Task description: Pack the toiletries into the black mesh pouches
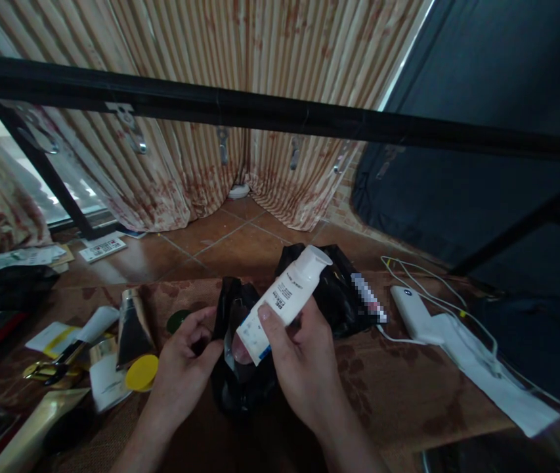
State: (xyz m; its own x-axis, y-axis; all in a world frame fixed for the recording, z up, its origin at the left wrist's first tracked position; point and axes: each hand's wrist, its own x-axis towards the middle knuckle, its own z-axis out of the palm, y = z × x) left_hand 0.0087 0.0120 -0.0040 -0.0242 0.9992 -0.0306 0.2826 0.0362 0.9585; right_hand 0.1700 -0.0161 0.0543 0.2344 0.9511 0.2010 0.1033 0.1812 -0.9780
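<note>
A person's right hand grasps a white bottle, tilted with its top up and to the right, its lower end at the open mouth of a black bag. The left hand pinches the bag's left edge. Left of that hand, a round yellow lid and several tubes lie on brown patterned cloth; another black bag sits just behind the bottle.

Brown patterned cloth-covered surface. On it: yellow disc; just left of disc, white tube; just behind disc, dark shiny tube; nearer and left of disc, gold tube; well right, white boxy device.
</note>
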